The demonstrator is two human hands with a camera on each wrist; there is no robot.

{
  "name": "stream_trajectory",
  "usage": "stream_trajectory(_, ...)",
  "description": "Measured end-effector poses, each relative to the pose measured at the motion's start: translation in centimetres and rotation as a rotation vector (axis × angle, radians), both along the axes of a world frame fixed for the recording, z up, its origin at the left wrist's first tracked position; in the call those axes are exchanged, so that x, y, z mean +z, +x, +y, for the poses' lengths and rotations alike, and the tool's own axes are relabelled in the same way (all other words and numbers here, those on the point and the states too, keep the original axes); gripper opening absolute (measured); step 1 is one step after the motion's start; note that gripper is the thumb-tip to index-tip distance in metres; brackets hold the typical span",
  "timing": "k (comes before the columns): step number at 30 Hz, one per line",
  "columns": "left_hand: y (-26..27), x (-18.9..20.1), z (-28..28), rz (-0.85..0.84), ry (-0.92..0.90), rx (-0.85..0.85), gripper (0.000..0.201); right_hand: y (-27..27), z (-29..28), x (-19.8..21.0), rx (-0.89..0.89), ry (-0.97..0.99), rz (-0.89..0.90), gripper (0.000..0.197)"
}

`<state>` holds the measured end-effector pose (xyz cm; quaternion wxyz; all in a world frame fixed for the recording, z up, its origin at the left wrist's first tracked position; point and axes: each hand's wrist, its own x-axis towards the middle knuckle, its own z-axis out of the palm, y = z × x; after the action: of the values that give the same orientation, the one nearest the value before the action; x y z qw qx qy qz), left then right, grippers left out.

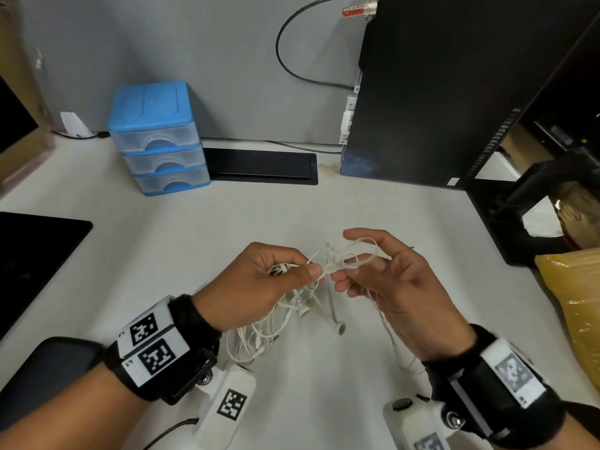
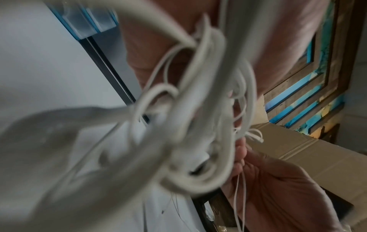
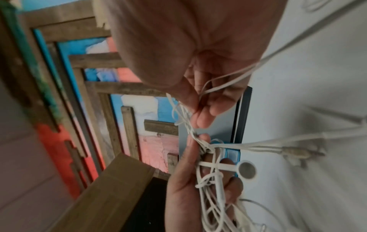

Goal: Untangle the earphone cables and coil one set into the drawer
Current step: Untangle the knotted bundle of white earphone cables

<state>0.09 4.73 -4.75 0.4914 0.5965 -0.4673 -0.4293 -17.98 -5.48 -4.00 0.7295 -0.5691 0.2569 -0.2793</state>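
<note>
A tangle of white earphone cables (image 1: 302, 287) hangs above the white desk (image 1: 324, 206) between my two hands. My left hand (image 1: 269, 277) grips a bunch of the cables, thumb and forefinger pinching a strand by the knot (image 1: 336, 261). My right hand (image 1: 373, 274) pinches the cable just right of that knot, a loop draped over its raised forefinger. Loose loops, earbuds (image 1: 339, 329) and a jack plug (image 3: 301, 153) dangle below. In the right wrist view an earbud (image 3: 246, 170) lies against the left hand's fingers (image 3: 236, 185). The blue drawer unit (image 1: 159, 138) stands at the back left, its three drawers closed.
A black computer tower (image 1: 438, 92) stands at the back right, a black cable-slot cover (image 1: 263, 165) beside the drawers. A dark pad (image 1: 29, 254) lies at the left, a yellow bag (image 1: 574, 306) at the right edge, a black monitor base (image 1: 519, 216) behind it.
</note>
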Motion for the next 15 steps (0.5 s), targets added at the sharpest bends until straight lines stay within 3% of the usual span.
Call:
stream_trajectory(8, -0.2, 0.4, 0.0, -0.09, -0.014, 0.078, 0.022, -0.4, 1.7, 0.9, 0.052, -0.432, 0.117, 0.061)
stream_trajectory(12, -0.6, 0.4, 0.3, -0.153, -0.012, 0.009, 0.026, -0.5, 1.6, 0.9, 0.035, -0.809, 0.218, 0.055)
stream_trajectory(15, -0.9, 0.0, 0.4, -0.171, 0.033, -0.012, 0.034, -0.8, 0.9, 0.4, 0.087, -0.878, 0.27, 0.04)
